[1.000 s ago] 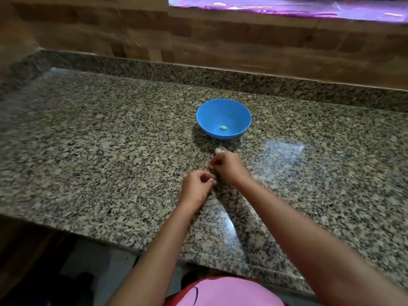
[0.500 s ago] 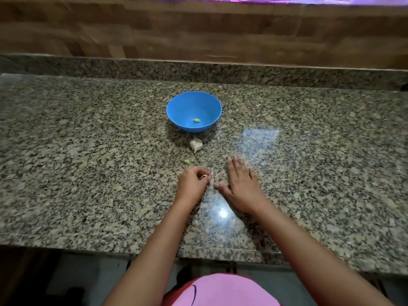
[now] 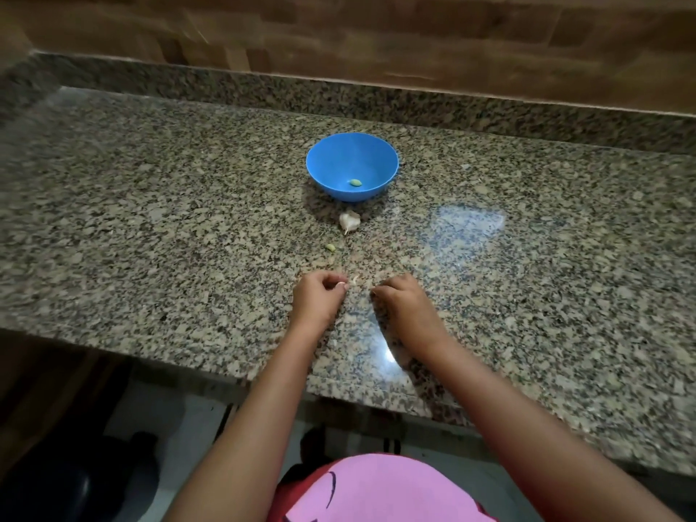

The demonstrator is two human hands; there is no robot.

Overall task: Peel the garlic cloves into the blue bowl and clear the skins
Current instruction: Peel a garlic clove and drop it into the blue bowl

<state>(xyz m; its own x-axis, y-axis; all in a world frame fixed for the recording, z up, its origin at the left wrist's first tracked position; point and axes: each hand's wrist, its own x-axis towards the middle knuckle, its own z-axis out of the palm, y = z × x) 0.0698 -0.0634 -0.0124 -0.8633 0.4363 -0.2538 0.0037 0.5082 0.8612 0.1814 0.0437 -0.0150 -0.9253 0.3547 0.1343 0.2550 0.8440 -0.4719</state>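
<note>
A blue bowl (image 3: 352, 165) stands on the granite counter with one peeled clove (image 3: 355, 182) inside. Just in front of the bowl lies an unpeeled piece of garlic (image 3: 349, 221), and a small greenish clove (image 3: 331, 247) lies a little nearer to me. My left hand (image 3: 318, 297) is closed, with something small and pale pinched at its fingertips. Beside those fingertips a thin scrap of skin (image 3: 355, 280) rests on the counter. My right hand (image 3: 405, 301) is curled, fingertips down on the counter; whether it holds anything is hidden.
The granite counter (image 3: 150, 220) runs wide to both sides, with a raised granite back edge (image 3: 452, 107) and a wooden wall behind. The front edge (image 3: 339, 386) is close to my body. A glossy reflection lies right of the bowl.
My right hand, flat and spread on the counter half a second ago, has curled its fingers in. My left hand stays closed in the same place. The garlic and bowl have not moved.
</note>
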